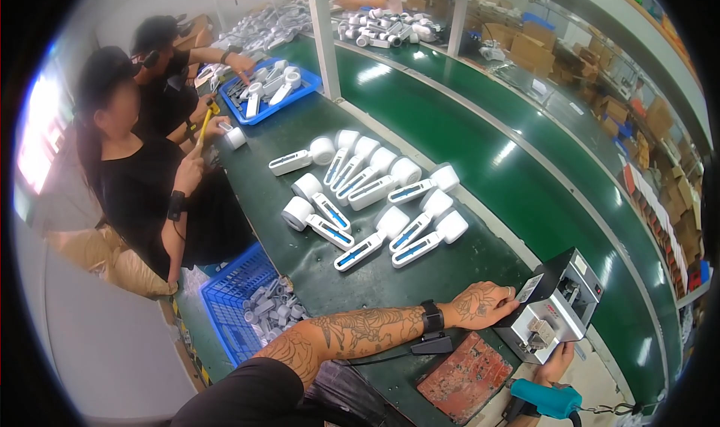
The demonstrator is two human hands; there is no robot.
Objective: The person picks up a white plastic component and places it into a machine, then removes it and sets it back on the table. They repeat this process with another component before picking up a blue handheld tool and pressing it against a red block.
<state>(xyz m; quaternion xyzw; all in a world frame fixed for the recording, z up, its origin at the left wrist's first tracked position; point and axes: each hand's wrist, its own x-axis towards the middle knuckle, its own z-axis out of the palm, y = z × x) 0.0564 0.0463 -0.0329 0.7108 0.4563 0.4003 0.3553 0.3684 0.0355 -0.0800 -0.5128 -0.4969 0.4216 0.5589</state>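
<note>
A small box-shaped screw feeder [551,307], silver in front with black sides, sits tilted at the right edge of the bench. My left hand [481,305] is closed on its left side, the tattooed forearm reaching across the bench. At the feeder's near lower edge, my right hand [555,363] grips it, the fingers partly hidden. A teal electric screwdriver [547,398] on a cable and chain lies across my right wrist and covers part of it. Beside my left wrist, a small black block [432,344] with a cord rests on the bench.
Several white handheld parts with round heads [373,187] lie in rows on the green bench [262,175]. A worn red plate [465,378] is near me. At left stands a blue basket [225,307] of grey pieces. Two co-workers sit beyond, near a blue tray [259,118]. A green conveyor [517,194] runs right.
</note>
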